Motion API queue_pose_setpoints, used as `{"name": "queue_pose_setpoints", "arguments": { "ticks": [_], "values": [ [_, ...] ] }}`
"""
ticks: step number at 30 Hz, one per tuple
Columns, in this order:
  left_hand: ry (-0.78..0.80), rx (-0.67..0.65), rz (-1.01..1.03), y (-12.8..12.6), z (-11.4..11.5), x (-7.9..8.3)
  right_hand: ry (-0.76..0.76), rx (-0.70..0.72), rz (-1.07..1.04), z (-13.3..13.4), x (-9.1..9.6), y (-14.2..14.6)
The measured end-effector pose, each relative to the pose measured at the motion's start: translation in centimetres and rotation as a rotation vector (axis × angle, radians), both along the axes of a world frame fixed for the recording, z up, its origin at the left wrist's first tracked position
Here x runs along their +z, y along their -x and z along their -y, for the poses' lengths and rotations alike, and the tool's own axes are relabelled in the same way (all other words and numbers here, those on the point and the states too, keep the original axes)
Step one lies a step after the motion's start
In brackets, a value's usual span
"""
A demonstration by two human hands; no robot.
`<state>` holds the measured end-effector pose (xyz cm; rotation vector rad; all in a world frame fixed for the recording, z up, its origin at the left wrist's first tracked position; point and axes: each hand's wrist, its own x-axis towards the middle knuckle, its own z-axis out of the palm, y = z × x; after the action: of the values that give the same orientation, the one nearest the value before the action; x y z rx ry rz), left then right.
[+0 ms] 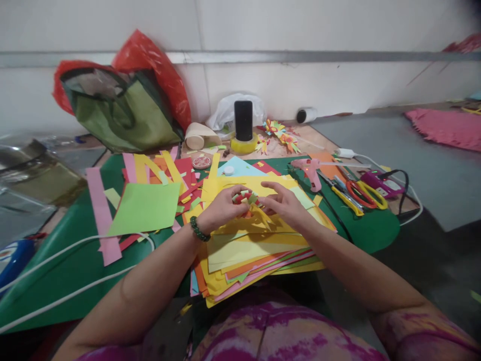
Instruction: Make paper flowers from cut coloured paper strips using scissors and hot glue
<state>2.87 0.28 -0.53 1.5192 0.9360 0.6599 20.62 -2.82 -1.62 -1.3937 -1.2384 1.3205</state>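
Holding a small folded paper piece of red, green and white strips between both hands, you work right over a thick stack of coloured paper that lies in front of your lap. Your left hand curls closed around the left side of the piece, fingers bent over it, with a dark green bead bracelet on the wrist. Your right hand meets the piece from the right, its fingers nearly straight and narrowed to a pinch at the edge. The piece sits just above the yellow top sheet of the stack, between your fingertips. The stack rests on a large green sheet, and a white cable runs across that sheet at your left. A light green page and a long pink strip lie left of your hands among loose coloured strips. To your right lie a pink glue gun and, further right, scissors with red and yellow handles. Beyond your hands a dark phone stands upright in a yellow roll of tape, near the wall. A green bag sits at the far left with a red plastic bag behind it.
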Motion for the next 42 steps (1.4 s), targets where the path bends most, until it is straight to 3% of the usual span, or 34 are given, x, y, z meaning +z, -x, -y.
{"name": "queue_pose_setpoints", "arguments": {
  "ticks": [5,15,28,42],
  "values": [
    [-0.012,-0.056,-0.013,0.1,-0.1,-0.3,0.029,0.058,0.004,0.0,0.7,-0.3],
    [-0.034,-0.122,-0.009,0.2,-0.2,0.1,0.084,0.219,0.054,0.9,0.0,0.1],
    [-0.081,-0.127,-0.061,0.4,-0.4,-0.2,0.028,0.208,0.126,1.4,-0.9,0.0],
    [-0.085,-0.150,-0.103,0.5,-0.3,-0.2,0.047,0.246,0.152,1.2,-0.5,-0.1]
  ]
}}
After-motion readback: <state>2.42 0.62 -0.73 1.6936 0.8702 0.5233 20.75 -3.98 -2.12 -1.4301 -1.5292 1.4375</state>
